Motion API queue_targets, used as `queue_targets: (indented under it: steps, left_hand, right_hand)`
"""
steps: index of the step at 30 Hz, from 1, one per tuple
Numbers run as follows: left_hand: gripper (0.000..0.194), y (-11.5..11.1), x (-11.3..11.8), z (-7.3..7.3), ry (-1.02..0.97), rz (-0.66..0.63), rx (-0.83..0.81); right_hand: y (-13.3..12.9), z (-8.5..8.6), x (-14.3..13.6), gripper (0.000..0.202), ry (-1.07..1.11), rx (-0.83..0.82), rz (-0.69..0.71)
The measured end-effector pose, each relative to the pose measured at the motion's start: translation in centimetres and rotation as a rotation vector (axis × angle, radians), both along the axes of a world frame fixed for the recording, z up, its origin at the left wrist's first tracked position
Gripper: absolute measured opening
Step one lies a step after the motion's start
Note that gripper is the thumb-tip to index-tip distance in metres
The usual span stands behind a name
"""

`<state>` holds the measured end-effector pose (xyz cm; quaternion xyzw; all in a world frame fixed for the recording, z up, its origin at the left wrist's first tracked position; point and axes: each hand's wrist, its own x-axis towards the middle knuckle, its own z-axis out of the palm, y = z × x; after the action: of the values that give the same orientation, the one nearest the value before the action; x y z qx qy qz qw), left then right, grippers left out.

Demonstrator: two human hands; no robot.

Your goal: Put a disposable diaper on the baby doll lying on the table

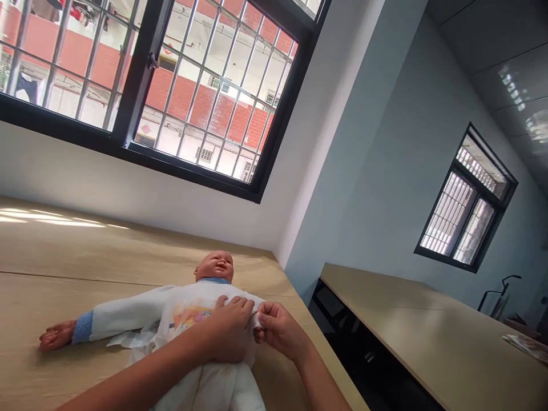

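Observation:
A baby doll [217,266] lies on its back on the wooden table [38,251], dressed in a white top [141,311] with blue collar and cuff and a coloured print on the chest. My left hand [231,331] rests on the doll's chest near its side, fingers bent against the white cloth. Just to the right, my right hand [278,328] pinches a bit of white cloth between thumb and fingers, close to my left fingertips. The doll's arm on that side is mostly hidden behind my hands. White trousers show below my left forearm.
A second table [398,308] with a dark open underside stands at the right, with papers [528,345] on its far edge. A barred window [214,85] is above the wall behind the doll. Another window [466,205] and a metal-handled object [499,294] are farther right.

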<state>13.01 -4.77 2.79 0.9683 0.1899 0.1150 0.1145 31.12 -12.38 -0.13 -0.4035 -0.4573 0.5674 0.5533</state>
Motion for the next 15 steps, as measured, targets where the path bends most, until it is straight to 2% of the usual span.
queue_targets:
  steps: [3, 7, 9, 12, 15]
  left_hand:
    - [0.063, 0.1, 0.3, 0.0, -0.019, 0.029, -0.033]
    - [0.098, 0.6, 0.7, -0.5, -0.071, 0.017, -0.093]
    - [0.108, 0.9, 0.8, -1.0, -0.113, -0.002, -0.108]
    - [0.113, 1.4, 0.9, -1.7, -0.154, -0.026, -0.113]
    - [0.110, 1.7, 0.8, -2.2, -0.176, -0.067, -0.103]
  right_hand:
    - [0.4, 0.1, -1.7, 0.046, 0.003, -0.003, -0.002]
    - [0.5, 0.5, -2.8, 0.045, -0.029, -0.038, -0.024]
    - [0.7, 0.8, -3.2, 0.043, -0.057, -0.058, -0.040]
    - [1.2, 1.1, -4.1, 0.036, -0.108, -0.103, -0.083]
    - [1.8, 1.2, -5.1, 0.030, -0.156, -0.132, -0.148]
